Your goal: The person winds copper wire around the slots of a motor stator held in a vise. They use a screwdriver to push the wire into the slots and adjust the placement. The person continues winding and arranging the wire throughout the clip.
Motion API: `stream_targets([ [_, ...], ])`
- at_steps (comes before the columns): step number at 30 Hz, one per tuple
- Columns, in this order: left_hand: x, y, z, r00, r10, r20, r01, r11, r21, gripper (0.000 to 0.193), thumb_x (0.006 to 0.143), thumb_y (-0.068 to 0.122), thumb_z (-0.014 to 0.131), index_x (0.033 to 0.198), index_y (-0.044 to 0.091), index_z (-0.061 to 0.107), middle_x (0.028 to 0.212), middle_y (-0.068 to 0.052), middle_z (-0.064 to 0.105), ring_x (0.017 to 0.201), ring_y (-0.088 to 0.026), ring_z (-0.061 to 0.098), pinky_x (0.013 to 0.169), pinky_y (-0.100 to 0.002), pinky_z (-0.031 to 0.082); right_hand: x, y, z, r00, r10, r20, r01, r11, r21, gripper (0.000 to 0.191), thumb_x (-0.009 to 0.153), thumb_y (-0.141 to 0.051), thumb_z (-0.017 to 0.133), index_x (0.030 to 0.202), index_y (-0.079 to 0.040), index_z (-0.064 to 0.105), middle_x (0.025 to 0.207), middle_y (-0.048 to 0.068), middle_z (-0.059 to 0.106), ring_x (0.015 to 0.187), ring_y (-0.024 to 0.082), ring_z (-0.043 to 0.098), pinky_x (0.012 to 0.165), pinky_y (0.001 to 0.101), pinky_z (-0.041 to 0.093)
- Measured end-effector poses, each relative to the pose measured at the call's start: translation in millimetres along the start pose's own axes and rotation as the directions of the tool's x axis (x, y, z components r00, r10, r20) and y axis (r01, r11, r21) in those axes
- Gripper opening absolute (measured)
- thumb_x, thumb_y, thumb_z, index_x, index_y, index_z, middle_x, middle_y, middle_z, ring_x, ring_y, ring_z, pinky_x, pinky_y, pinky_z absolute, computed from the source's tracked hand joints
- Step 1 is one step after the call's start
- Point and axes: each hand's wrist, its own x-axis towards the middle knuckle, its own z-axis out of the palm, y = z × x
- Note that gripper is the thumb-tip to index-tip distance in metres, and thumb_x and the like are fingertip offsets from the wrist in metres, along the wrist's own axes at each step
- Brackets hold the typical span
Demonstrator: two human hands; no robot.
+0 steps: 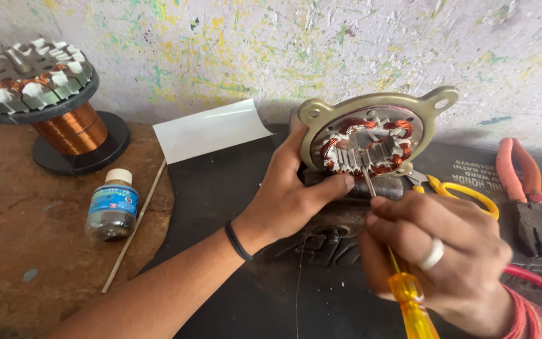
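I see the left hand (pixel 286 194) gripping the motor stator (pixel 371 141) w/ its copper windings, propped upright on the dark mat (pixel 233 188) near the table's back edge; thumb pressed on the lower rim. Right hand (pixel 437 251) has fingers (pixel 403 210) pinched tight round a yellow-handled screwdriver (pixel 409 301), tip at the stator's bottom slots. Looks like mid-step: working the coil/insulation into a slot. Next move prob needs a steady brace from the left & light pressure so the tip doesn't nick wire. Pliers (pixel 525 188) & yellow scissors (pixel 459 191) lie toward the right edge, wire spool (pixel 64 125) at back-left corner
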Motion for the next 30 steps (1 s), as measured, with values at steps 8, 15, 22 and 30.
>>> stream_targets([
  [8,-2.9,-5.8,-5.7,0.998,-0.05,0.048,0.053,0.997,-0.061,0.045,0.095,0.012,0.079,0.134,0.003,0.059,0.123,-0.004,0.065,0.122,-0.013,0.06,0.114,-0.033,0.049,-60.2,10.7,-27.8,0.974,-0.113,0.199,0.094,0.99,0.105,0.023,0.076,-0.011,0.082,0.095,-0.008,0.07,0.092,0.006,0.073,0.085,0.021,0.075,0.075,0.0348,0.061],
  [15,-2.5,-0.8,-10.9,0.997,0.022,0.071,-0.029,0.995,0.091,0.044,0.097,0.019,0.08,0.131,0.002,0.059,0.121,-0.004,0.061,0.11,-0.012,0.058,0.106,-0.029,0.052,-137.8,70.6,-52.1,0.954,0.22,0.204,-0.222,0.975,-0.012,0.02,0.082,-0.015,0.078,0.099,-0.006,0.072,0.087,0.01,0.071,0.079,0.025,0.073,0.069,0.0369,0.059],
  [22,1.4,2.4,-9.0,0.999,0.007,0.044,-0.012,0.994,0.107,0.051,0.092,0.02,0.08,0.135,0.002,0.059,0.121,-0.004,0.065,0.113,-0.013,0.063,0.107,-0.031,0.054,-114.4,177.2,-32.8,0.562,0.809,0.172,-0.793,0.586,-0.165,0.021,0.088,-0.018,0.074,0.104,-0.005,0.074,0.081,0.014,0.069,0.072,0.028,0.07,0.064,0.0391,0.057],
  [30,7.8,-5.8,-9.5,0.996,-0.075,0.045,0.073,0.997,0.032,0.057,0.085,0.019,0.083,0.135,0.003,0.061,0.124,-0.005,0.067,0.115,-0.014,0.063,0.104,-0.032,0.054,-47.2,148.5,-13.9,0.223,0.853,0.472,-0.665,0.487,-0.566,0.041,0.08,-0.031,0.084,0.116,-0.011,0.077,0.092,0.009,0.079,0.082,0.026,0.076,0.082,0.0388,0.058],
])
